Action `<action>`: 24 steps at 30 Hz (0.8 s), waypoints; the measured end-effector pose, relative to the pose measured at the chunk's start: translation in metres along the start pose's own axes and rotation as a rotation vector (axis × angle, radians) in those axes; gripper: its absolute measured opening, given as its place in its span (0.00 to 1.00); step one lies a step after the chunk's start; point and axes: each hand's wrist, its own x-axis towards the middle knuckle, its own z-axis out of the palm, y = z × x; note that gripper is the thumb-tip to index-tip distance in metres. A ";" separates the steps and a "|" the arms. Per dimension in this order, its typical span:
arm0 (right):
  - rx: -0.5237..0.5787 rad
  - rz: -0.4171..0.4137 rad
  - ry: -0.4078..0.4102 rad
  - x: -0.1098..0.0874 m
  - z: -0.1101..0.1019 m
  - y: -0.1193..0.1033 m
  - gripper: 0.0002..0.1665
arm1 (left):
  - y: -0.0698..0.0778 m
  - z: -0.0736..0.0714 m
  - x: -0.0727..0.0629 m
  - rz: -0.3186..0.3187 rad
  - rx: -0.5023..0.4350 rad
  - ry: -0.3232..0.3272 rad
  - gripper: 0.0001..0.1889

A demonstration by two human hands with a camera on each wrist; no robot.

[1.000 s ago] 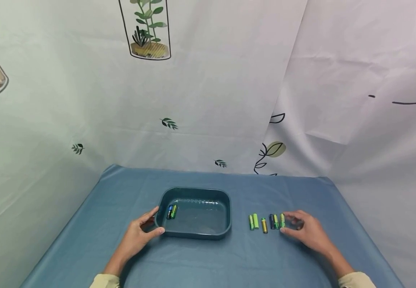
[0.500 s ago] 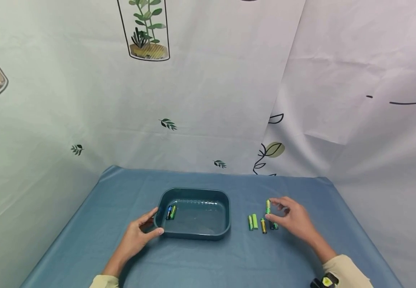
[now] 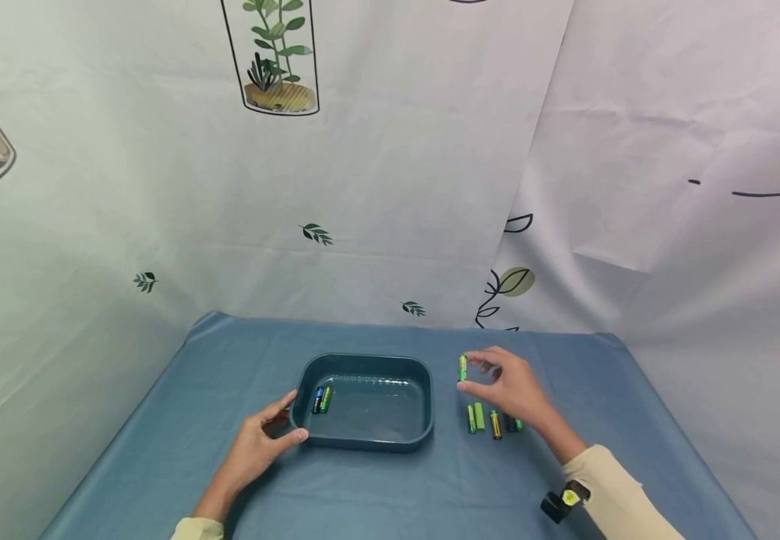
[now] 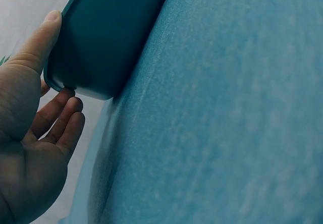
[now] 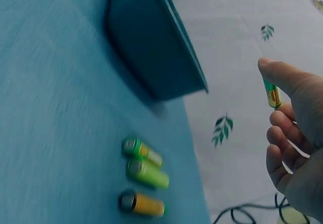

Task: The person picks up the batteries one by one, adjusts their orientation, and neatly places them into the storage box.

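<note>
My right hand point(image 3: 511, 384) pinches a green-and-yellow battery point(image 3: 462, 368) between thumb and fingertips, above the table and to the right of a dark teal tray point(image 3: 379, 412). The right wrist view also shows this battery point(image 5: 273, 95) between the thumb and a finger. My left hand point(image 3: 255, 444) holds the tray's near left corner, thumb on the front side and fingers on the left side. Inside the tray, a blue battery point(image 3: 318, 399) and a green battery point(image 3: 325, 400) lie side by side at the left end.
On the blue cloth point(image 3: 363, 495) right of the tray lie two green batteries point(image 3: 479, 416), a gold one point(image 3: 495, 425) and, partly behind my right hand, a dark one point(image 3: 511, 424) beside a green one. A patterned white curtain point(image 3: 397, 187) stands behind the table.
My right hand has lifted the rightmost battery off the cloth and carried it left and away from me, toward the tray. The left hand and tray have stayed in place.
</note>
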 end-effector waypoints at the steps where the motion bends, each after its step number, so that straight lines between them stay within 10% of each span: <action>1: 0.005 -0.001 -0.005 0.003 0.002 -0.004 0.29 | 0.000 0.000 0.000 -0.001 0.000 0.000 0.40; 24: 0.122 -0.030 -0.146 0.057 0.064 -0.055 0.31 | 0.001 0.000 -0.002 0.024 -0.012 0.000 0.40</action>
